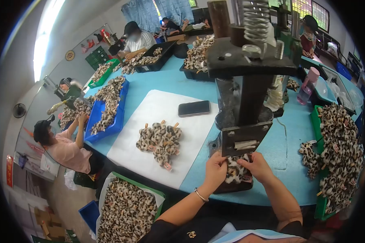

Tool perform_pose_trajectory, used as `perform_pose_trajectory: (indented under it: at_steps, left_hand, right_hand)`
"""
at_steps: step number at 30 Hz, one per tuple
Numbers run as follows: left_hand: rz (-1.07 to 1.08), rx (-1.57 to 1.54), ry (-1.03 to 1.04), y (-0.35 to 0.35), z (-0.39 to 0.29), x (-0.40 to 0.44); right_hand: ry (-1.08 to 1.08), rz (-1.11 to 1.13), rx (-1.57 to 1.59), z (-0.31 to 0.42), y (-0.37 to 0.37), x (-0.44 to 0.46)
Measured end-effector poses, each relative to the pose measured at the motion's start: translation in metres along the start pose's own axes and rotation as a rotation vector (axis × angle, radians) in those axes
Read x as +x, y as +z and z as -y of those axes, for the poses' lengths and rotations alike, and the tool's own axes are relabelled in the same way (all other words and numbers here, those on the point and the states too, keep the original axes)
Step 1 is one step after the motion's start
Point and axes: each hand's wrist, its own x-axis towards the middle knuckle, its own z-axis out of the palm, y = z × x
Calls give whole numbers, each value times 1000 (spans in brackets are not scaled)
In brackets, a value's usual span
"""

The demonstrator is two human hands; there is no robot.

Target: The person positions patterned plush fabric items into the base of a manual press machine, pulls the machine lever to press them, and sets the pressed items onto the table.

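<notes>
The spotted furry piece is at the near right of the scene, just below the head of a metal press; the left hand is closed on its left edge, and the right hand pinches its right side, thumb on top; gripping from both sides probably keeps it spread and steady. More furry pieces lie clustered on a white sheet to the left, seemingly within easy reach, with a phone beyond them; a heaped green bin stands on the right, likely to keep other pieces close by.

The held piece looks soft and fluffy, cream with black and brown patches; a small pinkish tag shows at its near right; its full outline is hidden by the hands.
</notes>
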Motion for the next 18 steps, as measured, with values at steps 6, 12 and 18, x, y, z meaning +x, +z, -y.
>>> perform_pose_trajectory:
  at_steps: [6, 12, 18]
  left_hand:
    - [94, 267, 171, -11, -25, -2]
    - [87, 338, 248, -9, -26, -8]
    - [106, 381, 276, -10, -27, -6]
  right_hand:
    - [-206, -70, -131, -8, -6, 2]
    - [-402, -58, -309, -15, -2, 5]
    - [-360, 36, -471, -15, -16, 43]
